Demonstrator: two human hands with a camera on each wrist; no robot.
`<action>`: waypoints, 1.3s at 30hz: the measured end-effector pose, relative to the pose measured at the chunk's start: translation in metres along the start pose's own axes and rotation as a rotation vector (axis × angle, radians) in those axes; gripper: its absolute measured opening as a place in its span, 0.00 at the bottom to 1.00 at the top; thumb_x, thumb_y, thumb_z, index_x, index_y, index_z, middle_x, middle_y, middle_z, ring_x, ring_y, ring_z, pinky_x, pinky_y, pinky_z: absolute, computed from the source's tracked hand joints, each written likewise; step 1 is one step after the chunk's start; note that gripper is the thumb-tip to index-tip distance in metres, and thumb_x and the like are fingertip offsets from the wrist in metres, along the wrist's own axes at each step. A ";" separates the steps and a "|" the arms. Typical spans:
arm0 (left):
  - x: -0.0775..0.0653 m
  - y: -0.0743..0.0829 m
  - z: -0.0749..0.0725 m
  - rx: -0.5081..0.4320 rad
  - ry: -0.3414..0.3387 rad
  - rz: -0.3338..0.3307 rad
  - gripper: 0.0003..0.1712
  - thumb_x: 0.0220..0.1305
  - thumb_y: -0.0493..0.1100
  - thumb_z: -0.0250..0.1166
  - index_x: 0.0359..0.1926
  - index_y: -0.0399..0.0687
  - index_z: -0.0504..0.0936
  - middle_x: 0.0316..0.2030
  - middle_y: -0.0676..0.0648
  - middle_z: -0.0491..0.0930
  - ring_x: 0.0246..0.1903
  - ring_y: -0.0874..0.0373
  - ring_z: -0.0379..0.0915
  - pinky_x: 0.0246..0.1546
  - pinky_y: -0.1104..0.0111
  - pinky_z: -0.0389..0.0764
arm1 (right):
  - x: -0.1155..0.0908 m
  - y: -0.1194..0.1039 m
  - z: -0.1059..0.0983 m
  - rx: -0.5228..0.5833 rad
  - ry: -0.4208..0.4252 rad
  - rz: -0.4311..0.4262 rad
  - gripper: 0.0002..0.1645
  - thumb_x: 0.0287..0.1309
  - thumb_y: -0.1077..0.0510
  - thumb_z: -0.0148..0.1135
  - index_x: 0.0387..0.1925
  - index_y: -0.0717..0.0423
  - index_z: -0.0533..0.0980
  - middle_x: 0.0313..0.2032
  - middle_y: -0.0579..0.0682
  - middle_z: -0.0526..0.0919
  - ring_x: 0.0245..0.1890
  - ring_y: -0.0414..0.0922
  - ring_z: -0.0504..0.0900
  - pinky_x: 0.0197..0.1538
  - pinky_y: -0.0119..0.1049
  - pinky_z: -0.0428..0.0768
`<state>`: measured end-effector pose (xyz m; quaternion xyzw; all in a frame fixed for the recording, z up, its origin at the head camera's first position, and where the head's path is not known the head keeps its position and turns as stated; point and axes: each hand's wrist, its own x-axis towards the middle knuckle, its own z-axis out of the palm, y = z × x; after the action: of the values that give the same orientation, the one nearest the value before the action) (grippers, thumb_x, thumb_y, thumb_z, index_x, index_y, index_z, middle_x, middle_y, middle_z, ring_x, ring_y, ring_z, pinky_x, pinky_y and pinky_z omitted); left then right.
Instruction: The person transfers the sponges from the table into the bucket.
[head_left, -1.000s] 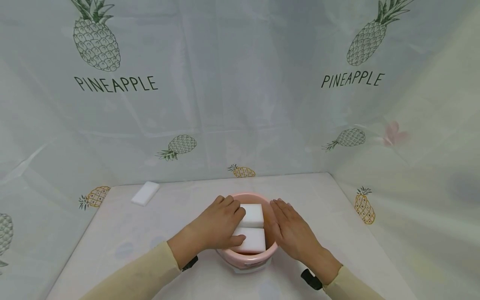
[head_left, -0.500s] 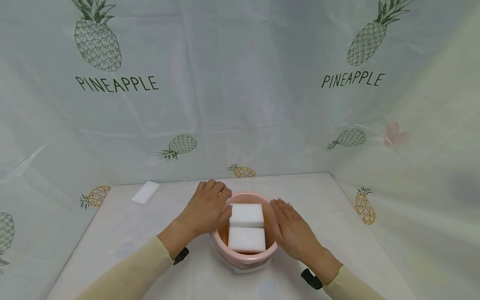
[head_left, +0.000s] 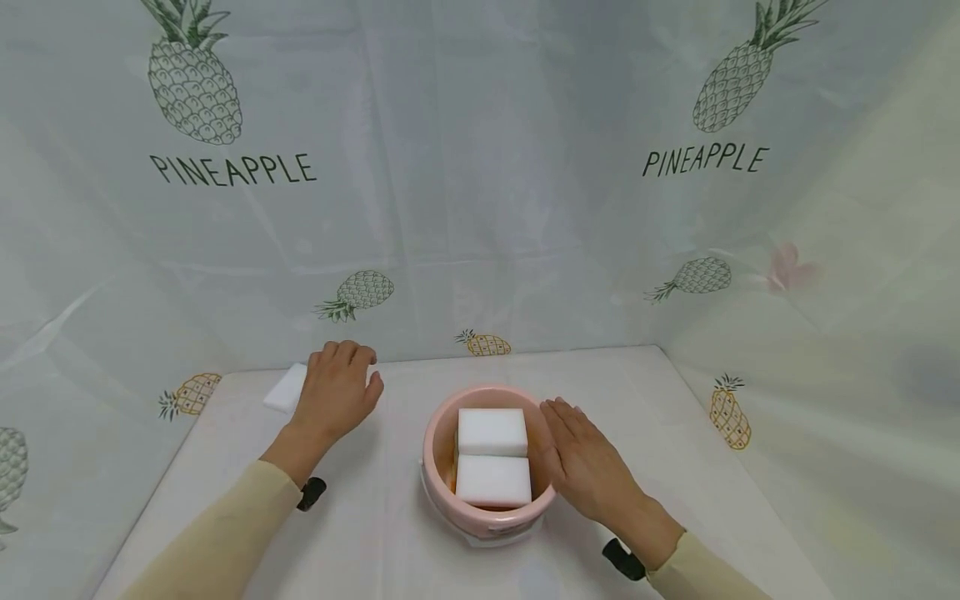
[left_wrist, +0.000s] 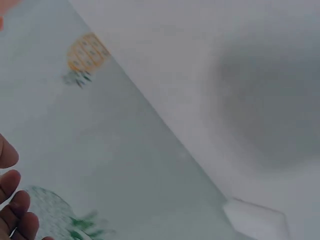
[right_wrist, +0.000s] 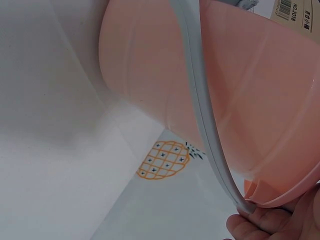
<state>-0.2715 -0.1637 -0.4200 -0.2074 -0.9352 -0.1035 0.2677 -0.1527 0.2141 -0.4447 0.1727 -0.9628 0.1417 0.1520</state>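
A pink bucket [head_left: 483, 523] stands on the table with two white sponge blocks inside, one farther back [head_left: 492, 432] and one nearer [head_left: 493, 481]. My right hand [head_left: 588, 458] lies with fairly straight fingers against the bucket's right rim. In the right wrist view its fingers [right_wrist: 270, 220] touch the rim beside the end of the grey handle [right_wrist: 202, 100]. My left hand [head_left: 337, 387] is raised over the table left of the bucket, fingers loosely bent and holding nothing. It partly covers a third white sponge block [head_left: 283, 392], whose edge also shows in the left wrist view [left_wrist: 257, 220].
The white table [head_left: 615, 392] ends at a pineapple-printed sheet [head_left: 480, 208] that rises at the back and both sides. A label [right_wrist: 295, 17] is on the bucket's outside. Black bands [head_left: 624, 558] circle the wrists.
My left hand has come off the sponge blocks in the bucket and moved left and away, toward the loose block. The right hand has stayed at the rim.
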 end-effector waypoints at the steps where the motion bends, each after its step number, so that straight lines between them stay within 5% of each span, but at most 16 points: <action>1: -0.002 -0.008 0.001 0.006 -0.005 -0.018 0.13 0.69 0.44 0.62 0.47 0.38 0.81 0.47 0.37 0.80 0.48 0.38 0.72 0.48 0.46 0.71 | 0.000 0.000 0.000 0.000 -0.002 0.002 0.31 0.79 0.52 0.50 0.74 0.66 0.69 0.73 0.62 0.73 0.76 0.59 0.70 0.76 0.57 0.66; 8: -0.015 -0.056 0.007 0.058 -0.048 -0.099 0.15 0.69 0.42 0.60 0.49 0.36 0.79 0.50 0.34 0.78 0.52 0.34 0.69 0.51 0.41 0.70 | 0.000 0.000 0.000 0.001 -0.003 0.011 0.31 0.80 0.52 0.50 0.74 0.66 0.68 0.73 0.61 0.72 0.76 0.59 0.69 0.76 0.56 0.66; 19: -0.039 -0.110 0.018 0.097 -0.179 -0.190 0.20 0.72 0.45 0.60 0.55 0.34 0.76 0.55 0.30 0.74 0.57 0.30 0.63 0.55 0.35 0.64 | 0.000 0.000 0.001 0.011 -0.004 0.020 0.31 0.80 0.52 0.49 0.74 0.65 0.68 0.73 0.61 0.72 0.76 0.58 0.69 0.77 0.54 0.66; 29: -0.054 -0.147 0.026 0.127 -0.202 -0.276 0.27 0.68 0.48 0.65 0.56 0.29 0.72 0.52 0.26 0.73 0.54 0.28 0.62 0.52 0.34 0.64 | 0.001 -0.002 0.003 0.001 0.003 0.018 0.31 0.80 0.52 0.50 0.74 0.65 0.69 0.73 0.61 0.73 0.76 0.58 0.70 0.76 0.54 0.67; 39: -0.064 -0.167 0.042 0.175 -0.258 -0.300 0.33 0.64 0.52 0.71 0.52 0.26 0.71 0.48 0.24 0.73 0.51 0.26 0.64 0.49 0.33 0.65 | 0.000 -0.001 0.003 -0.002 0.017 0.007 0.31 0.78 0.53 0.54 0.74 0.64 0.70 0.73 0.60 0.74 0.75 0.57 0.71 0.76 0.52 0.67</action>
<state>-0.3151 -0.3210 -0.5033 -0.0535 -0.9875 -0.0332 0.1443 -0.1532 0.2124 -0.4471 0.1682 -0.9622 0.1425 0.1599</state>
